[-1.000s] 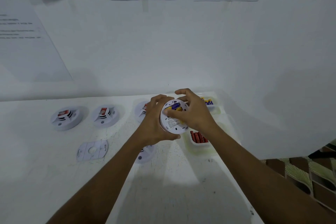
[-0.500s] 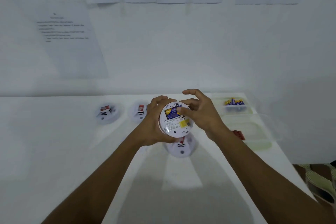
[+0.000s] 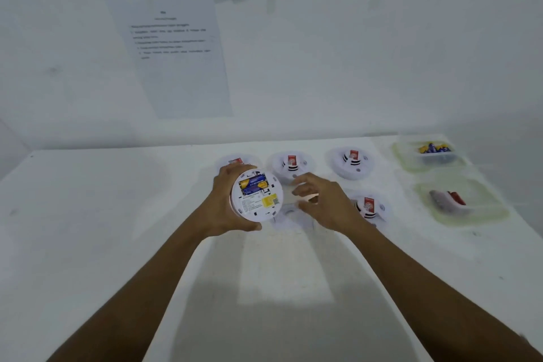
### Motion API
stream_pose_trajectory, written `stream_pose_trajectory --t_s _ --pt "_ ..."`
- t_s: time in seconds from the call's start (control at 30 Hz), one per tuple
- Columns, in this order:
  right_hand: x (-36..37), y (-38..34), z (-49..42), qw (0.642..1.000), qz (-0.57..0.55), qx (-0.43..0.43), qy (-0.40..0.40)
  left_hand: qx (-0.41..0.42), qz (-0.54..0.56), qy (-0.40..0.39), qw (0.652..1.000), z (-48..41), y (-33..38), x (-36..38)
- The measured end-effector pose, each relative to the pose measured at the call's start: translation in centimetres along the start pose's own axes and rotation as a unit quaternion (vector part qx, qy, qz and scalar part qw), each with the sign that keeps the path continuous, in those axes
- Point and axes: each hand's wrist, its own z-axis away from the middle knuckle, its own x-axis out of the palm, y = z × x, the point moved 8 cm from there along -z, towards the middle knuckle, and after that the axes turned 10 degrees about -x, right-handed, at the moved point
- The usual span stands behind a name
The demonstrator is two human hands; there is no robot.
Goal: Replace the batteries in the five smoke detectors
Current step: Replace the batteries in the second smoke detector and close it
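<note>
Because the smoke detector (image 3: 258, 200) is held up off the tabletop (image 3: 88, 214), we begin with the hands. The left hand (image 3: 224, 209) grips its rim, thumb under the lower edge. Its back face is turned to us, with blue-and-yellow batteries (image 3: 253, 184) seated in the bay. The right hand (image 3: 326, 204) hovers just beside it, blurred, fingers loose, holding nothing we can make out.

We judge the detector to be a light, rigid plastic shell, smooth enough to slip. The rim is the place to hold it, keeping clear of the battery bay. Between the hands lies a white backplate (image 3: 289, 216), seemingly thin and best pinched by its edge.

Farther on, a detector by the right wrist (image 3: 368, 207) and a back row of detectors (image 3: 352, 161) rest on the tabletop. At right, the near tray (image 3: 484, 211) holds red batteries (image 3: 457, 198). The far tray (image 3: 404, 159) holds blue-and-yellow cells (image 3: 435, 147).
</note>
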Motion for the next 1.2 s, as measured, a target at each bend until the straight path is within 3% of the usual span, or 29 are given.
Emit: stream_pose_trajectory --t_s 0.13,0.33,0.47,0.6,0.8,1.07,1.2 --pt "2.9 0.6 0.9 0.978 0.161 -0.029 -0.129 -0.013 0.009 -0.002 1.0 0.8 -1.4 -1.2" --pt "2.3 -1.5 2.1 0.939 0.297 -0.106 -0.134 -0.011 0.022 -0.008 1.0 0.9 -1.2 -1.0" --pt "0.4 -2.7 2.6 0.957 0.249 -0.136 -0.052 -0.007 0.036 -0.003 0.999 0.6 -0.5 -0.2" --pt "-2.9 -2.0 3.2 0.979 0.17 -0.085 0.074 0.005 0.041 0.003 0.999 0.1 0.3 0.9" --pt "-6.8 -2.7 4.4 0.967 0.074 -0.044 0.242 0.001 0.04 0.008 0.999 -1.1 0.8 3.2" --pt "-8.3 -4.0 4.3 0.947 -0.053 -0.045 0.312 -0.017 0.022 0.024 0.999 -1.6 1.8 4.5" --pt "-6.9 -4.5 3.4 0.963 -0.08 -0.055 0.253 0.006 0.037 0.029 0.999 -1.7 2.7 4.8"
